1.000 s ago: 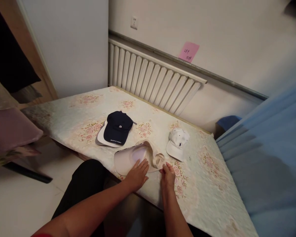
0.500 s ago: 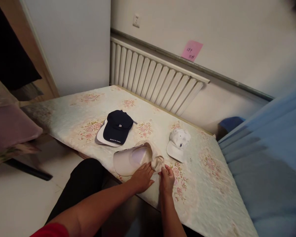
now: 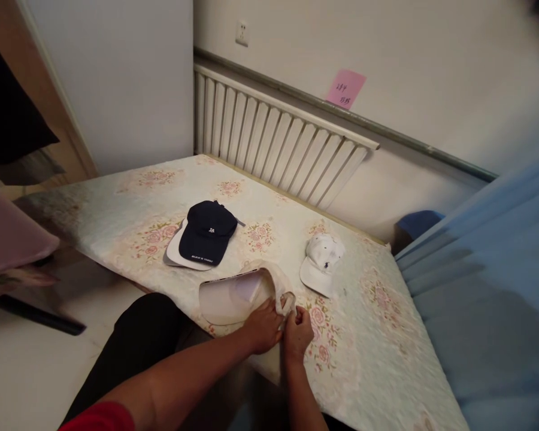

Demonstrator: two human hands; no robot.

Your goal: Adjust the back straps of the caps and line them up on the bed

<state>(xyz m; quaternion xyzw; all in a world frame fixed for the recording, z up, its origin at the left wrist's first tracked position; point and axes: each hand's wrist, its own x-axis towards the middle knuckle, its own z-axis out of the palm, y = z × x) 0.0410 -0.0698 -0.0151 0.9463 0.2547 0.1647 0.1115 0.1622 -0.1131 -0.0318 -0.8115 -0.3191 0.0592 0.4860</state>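
A cream baseball cap point(image 3: 227, 299) lies upside down near the table's front edge, brim to the left and inside showing. At its right end, my left hand point(image 3: 264, 326) is closed on the back of the cap beside the looped strap. Close against it, my right hand point(image 3: 299, 332) pinches the strap end with curled fingers; the fingertips are partly hidden. Further left sits a dark navy cap point(image 3: 210, 230) with a small white emblem, stacked over a white brim point(image 3: 175, 248) and a grey one. A white cap point(image 3: 323, 260) with a small dark logo rests to the right.
The table point(image 3: 368, 371) has a floral cover. Behind it are a radiator point(image 3: 269, 134) and a wall with a pink note point(image 3: 345, 88). A blue curtain point(image 3: 485, 287) hangs along the right side, and a pink-covered seat point(image 3: 13, 233) stands at the left.
My left hand has gone from lying flat on the cap to curled fingers at its back. The strap loop is narrower, and my hands are closer together. The view has shifted slightly.
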